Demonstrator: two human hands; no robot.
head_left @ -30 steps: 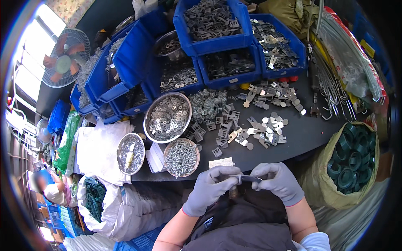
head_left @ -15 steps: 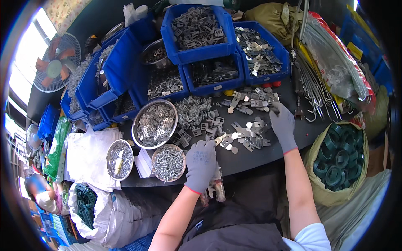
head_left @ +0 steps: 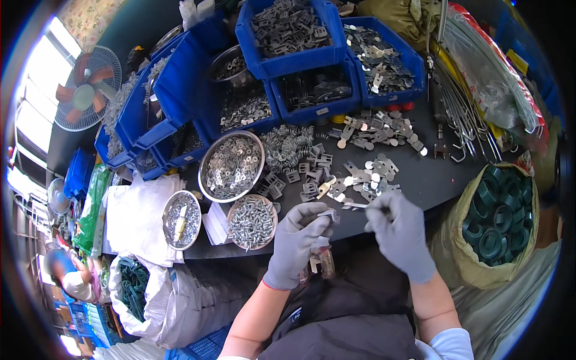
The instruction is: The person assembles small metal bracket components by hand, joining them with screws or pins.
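While both gloved hands work at the table's near edge, the left hand [head_left: 298,240] pinches a small metal bracket [head_left: 329,214], and the right hand [head_left: 399,231] grips a flat metal plate [head_left: 355,205] just right of it.

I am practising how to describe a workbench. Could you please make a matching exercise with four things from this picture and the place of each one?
Things:
1. bowl of screws
2. sack of green rings
3. fan
4. small metal bracket

Places:
a. far left, by the window
b. in the left hand
c. right of the table
d. at the table's near edge

Pairs: 1-d, 2-c, 3-a, 4-b
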